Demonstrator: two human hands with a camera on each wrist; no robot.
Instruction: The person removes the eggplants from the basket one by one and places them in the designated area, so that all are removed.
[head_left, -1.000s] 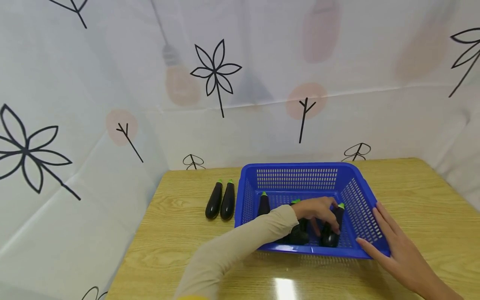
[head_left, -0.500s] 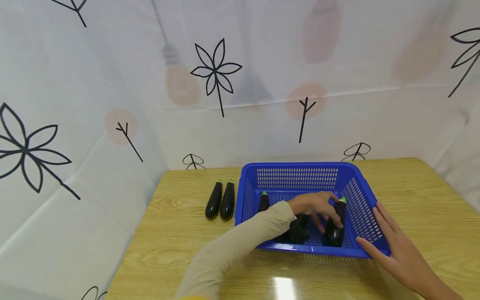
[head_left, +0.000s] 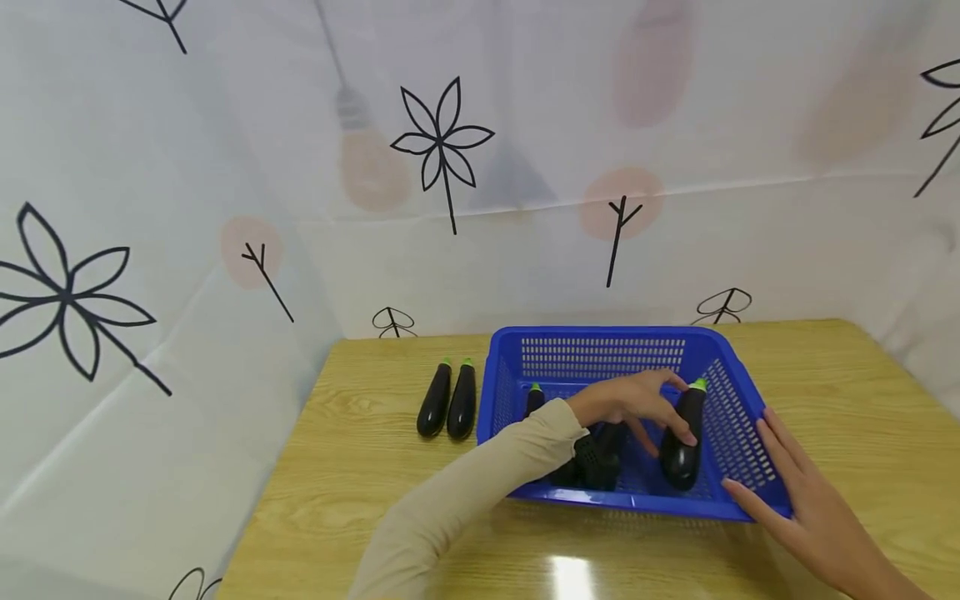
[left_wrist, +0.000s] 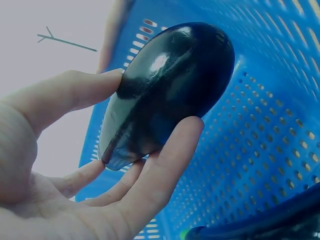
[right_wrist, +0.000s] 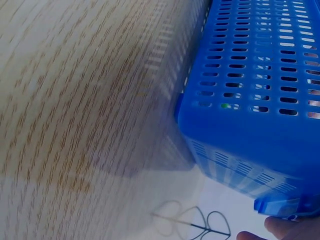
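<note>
My left hand (head_left: pixel 637 400) reaches into a blue plastic basket (head_left: pixel 570 496) and grips a dark glossy eggplant (head_left: pixel 681 468) near the right wall. In the left wrist view, the thumb lies on one side of the eggplant (left_wrist: pixel 172 80) and the fingers on the other, its round end free. Its green stem tip points away, toward the back right. My right hand (head_left: pixel 813 504) rests at the basket's front right corner, fingers extended along the outside of the rim and thumb on the front edge. Another eggplant (head_left: pixel 534 398) lies in the basket's left part, mostly behind the sleeve.
Two eggplants lie side by side on the wooden table (head_left: pixel 337 467), left of the basket: one outer eggplant (head_left: pixel 434 402) and one nearer eggplant (head_left: pixel 462 402). A black wrist camera (head_left: pixel 596 462) and my left forearm cover the basket's front left. Patterned white cloth (head_left: pixel 525 267) hangs behind the table.
My left hand has shifted slightly right with the eggplant, whose stem end now sits higher and closer to the right wall. The right hand has kept its place on the basket; the view has turned slightly.
</note>
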